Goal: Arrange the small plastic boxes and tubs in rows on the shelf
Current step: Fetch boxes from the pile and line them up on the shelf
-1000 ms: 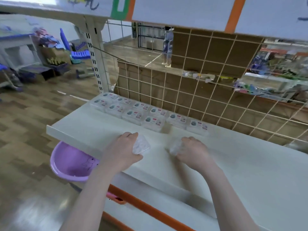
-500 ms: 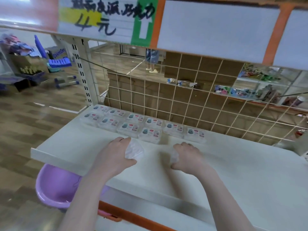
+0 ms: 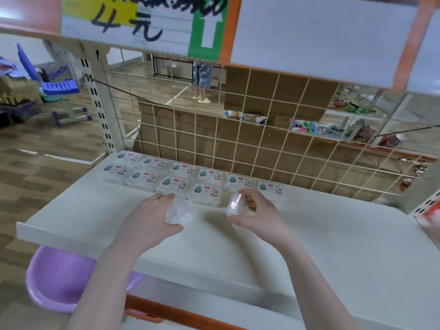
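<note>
Several small clear plastic boxes with labels [image 3: 204,190] lie in two rows along the back of the pale shelf [image 3: 333,234], against the wire grid. My left hand [image 3: 152,220] holds one clear box [image 3: 178,213] just in front of the front row. My right hand [image 3: 257,215] pinches another clear box [image 3: 234,204] between thumb and fingers, tilted on edge, beside the front row's right end. The back row's last box [image 3: 271,188] sits just beyond it.
A wire grid back panel [image 3: 238,144] closes the shelf's rear. A price board [image 3: 147,22] hangs overhead. A purple plastic tub [image 3: 59,277] sits below the shelf's left front. A person [image 3: 202,79] stands in the aisle behind. A red-and-white object [image 3: 431,215] shows at the right edge.
Both hands have moved forward toward the rows with their boxes. My right hand has lifted its box and turned it up on edge.
</note>
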A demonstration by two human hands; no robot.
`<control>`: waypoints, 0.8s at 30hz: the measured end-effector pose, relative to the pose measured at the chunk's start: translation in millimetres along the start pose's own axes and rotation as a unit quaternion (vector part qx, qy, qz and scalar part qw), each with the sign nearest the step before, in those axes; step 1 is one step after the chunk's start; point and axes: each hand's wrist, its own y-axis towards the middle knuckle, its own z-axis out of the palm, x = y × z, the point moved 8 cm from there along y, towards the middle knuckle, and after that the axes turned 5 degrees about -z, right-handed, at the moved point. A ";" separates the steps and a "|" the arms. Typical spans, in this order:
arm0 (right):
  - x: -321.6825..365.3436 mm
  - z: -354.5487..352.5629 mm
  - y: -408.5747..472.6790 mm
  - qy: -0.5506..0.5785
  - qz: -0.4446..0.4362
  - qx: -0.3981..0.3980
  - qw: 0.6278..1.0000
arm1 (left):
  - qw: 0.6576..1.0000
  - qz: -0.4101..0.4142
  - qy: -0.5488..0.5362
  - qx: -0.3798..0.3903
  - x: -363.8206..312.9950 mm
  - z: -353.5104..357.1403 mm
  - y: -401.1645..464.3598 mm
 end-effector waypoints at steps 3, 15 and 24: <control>-11.5 -13.2 -12.9 0.056 0.000 -0.041 0.998 | 1.000 0.004 -0.004 0.000 -3.2 2.0 4.2; -57.0 -47.5 -62.8 -0.088 0.020 -0.051 0.995 | 0.999 0.036 0.010 0.008 -30.3 15.2 13.3; -49.1 -34.0 -56.7 -0.255 0.000 0.011 0.967 | 0.999 0.036 0.004 0.026 -28.0 20.9 9.4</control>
